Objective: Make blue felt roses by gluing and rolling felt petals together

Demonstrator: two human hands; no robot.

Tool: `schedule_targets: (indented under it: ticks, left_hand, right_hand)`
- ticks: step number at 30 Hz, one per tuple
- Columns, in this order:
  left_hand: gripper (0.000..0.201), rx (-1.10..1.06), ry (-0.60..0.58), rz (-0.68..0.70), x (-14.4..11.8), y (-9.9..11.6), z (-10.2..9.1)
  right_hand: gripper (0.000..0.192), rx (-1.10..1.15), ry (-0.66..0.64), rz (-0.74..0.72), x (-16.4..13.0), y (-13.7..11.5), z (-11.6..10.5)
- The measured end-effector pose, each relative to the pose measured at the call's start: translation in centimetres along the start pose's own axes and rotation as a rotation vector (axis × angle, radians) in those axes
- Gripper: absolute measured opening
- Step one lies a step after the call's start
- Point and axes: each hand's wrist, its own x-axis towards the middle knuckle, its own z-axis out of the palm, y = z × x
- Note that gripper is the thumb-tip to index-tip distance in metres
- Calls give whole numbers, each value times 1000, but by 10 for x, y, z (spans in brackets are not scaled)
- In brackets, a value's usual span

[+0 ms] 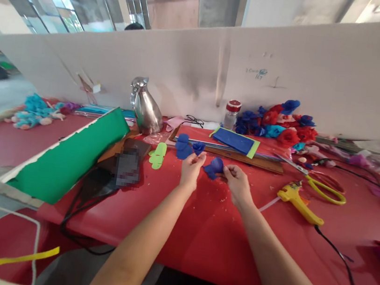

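Note:
Between the fingertips of my left hand (191, 168) is a small blue paper flower (198, 148), partly rolled like a rose. My right hand (238, 182) pinches a blue paper petal piece (213, 168) by its right edge, a short way apart from the flower. Just behind my left hand lie more blue petal cutouts (182, 147) on the red table. Light green petal cutouts (158, 155) lie farther left. Behind both hands, a folded blue sheet (233, 140) rests on a stack of papers.
To the right lie a yellow glue gun (300, 203) with its cord and yellow-handled scissors (323, 186). Red and blue paper flowers (280, 124) pile up behind, beside a red-lidded jar (231, 115). A metal jug (145, 108), dark bag (100, 178) and green sheet (71, 159) stand left.

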Motion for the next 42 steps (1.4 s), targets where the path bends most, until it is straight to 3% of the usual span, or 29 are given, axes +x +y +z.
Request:
schedule_targets:
  ticks: [3,6,10,16,22,26,31,34,39,42]
  left_hand:
    - [39,-32,-30,-73,2,-2,9]
    - [30,30,82,6,7,-7,6]
    - [27,111,181,91,15,-15,-9]
    - [20,139,126,105,16,-18,-15]
    - [14,192,113,123,15,-16,-12]
    - [12,148,109,69,13,-13,-11]
    - [8,98,96,5,11,-11,-8]
    - [11,164,90,-10,9,-11,-8]
    - [12,152,107,-10,10,-11,-10]
    - [13,130,103,-17,12,-11,-11]
  right_hand:
    - [39,0,44,-33,2,-1,-3]
    - [30,-77,173,-156,6,-4,-11]
    - [20,-424,299,-284,11,-7,-21]
    - [38,-951,104,-436,8,-4,-15]
    - [26,-1226,-144,-375,9,-16,7]
    - [22,-1260,-161,-310,15,-14,18]
    - [24,-1194,-103,-293,19,-5,14]
    - [21,-1172,-85,-322,20,-4,10]
    - [16,-1252,-200,-392,19,-4,14]
    - [19,-1164,-134,-386,21,-1,16]
